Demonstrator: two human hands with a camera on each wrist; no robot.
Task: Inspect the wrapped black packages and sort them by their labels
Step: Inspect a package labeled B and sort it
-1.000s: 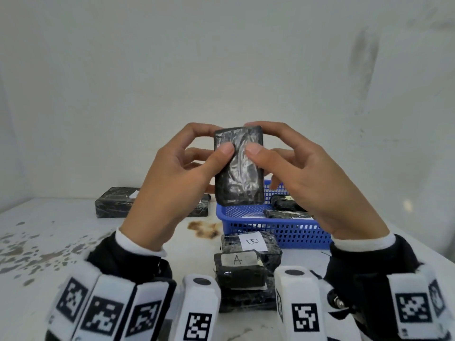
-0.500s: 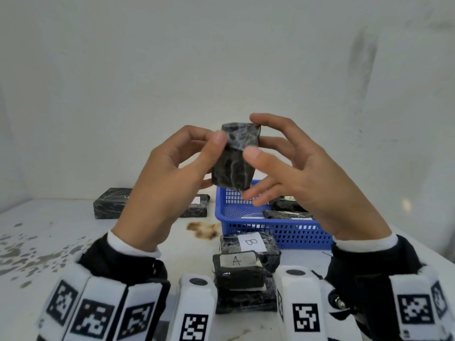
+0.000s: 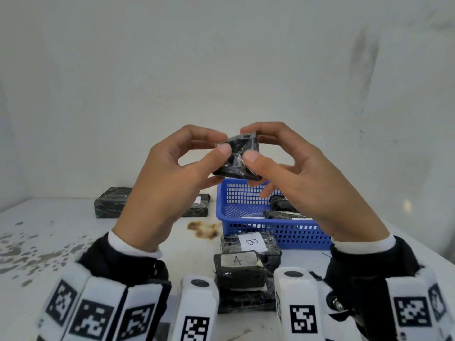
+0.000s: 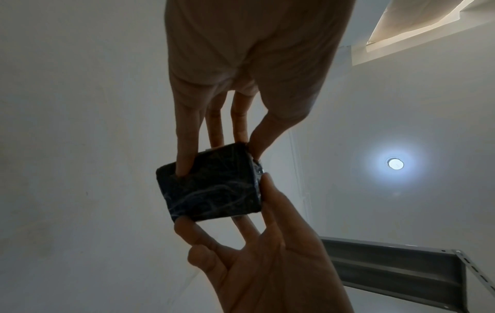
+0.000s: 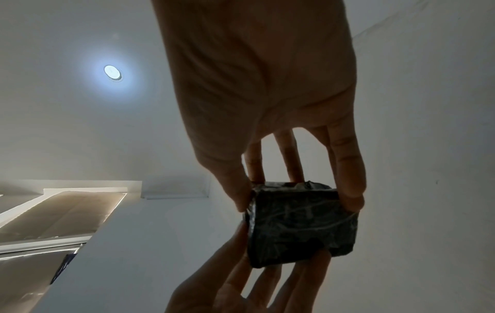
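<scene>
A small black package in clear wrap [image 3: 238, 157] is held up at chest height above the blue basket [image 3: 248, 210]. My left hand [image 3: 170, 178] pinches its left side between thumb and fingers, and my right hand [image 3: 295, 173] pinches its right side the same way. No label shows on the faces turned to me. Both wrist views show the package [image 4: 211, 186] [image 5: 302, 224] from below, held by both hands. On the table in front lie a package labelled B [image 3: 251, 242] and a package labelled A [image 3: 237, 263], the A one on top of another.
The basket holds two more black packages [image 3: 283, 209]. At the back left lie a larger black package [image 3: 110, 201] and a smaller one [image 3: 198, 205]. A brown stain [image 3: 203, 230] marks the white table [image 3: 61, 232]. Walls close in behind and at the right.
Both hands have turned the package from upright with its broad face to me to lying tilted, its narrow end toward me. The hands have sunk a little.
</scene>
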